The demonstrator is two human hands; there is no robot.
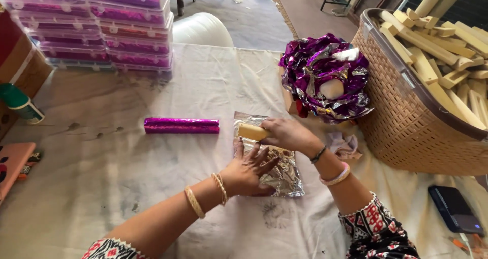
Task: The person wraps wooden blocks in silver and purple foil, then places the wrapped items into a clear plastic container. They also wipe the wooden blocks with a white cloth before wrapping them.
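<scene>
Gripping a pale yellow, bar-shaped stick (252, 132) by one end in the right hand (287, 133), fingers curled closed around it, the free end poking out to the left. Resting that stick on the far edge of a crinkled silver foil sheet (284, 177). Pressing the foil flat with the left hand (249, 170), fingers spread wide and holding nothing, palm down on the sheet just beside the stick. Lying under both, a creased white cloth (152, 188) covering the bench. Sitting on the cloth just left of the foil, apart from it, a stick already wrapped in shiny purple foil (181, 125). Bunching up beyond the right hand, a loose heap of purple foil sheets (325, 76) with a small white piece in its middle. Standing right of that heap, a tan woven plastic basket (401, 116) piled with more pale yellow sticks (442, 50). Stacking up at the far left corner, clear plastic boxes (112, 30) filled with purple-wrapped pieces. Lying near the right elbow, a dark phone (455, 210); crumpling beside the right wrist, a small pinkish rag (343, 144).
</scene>
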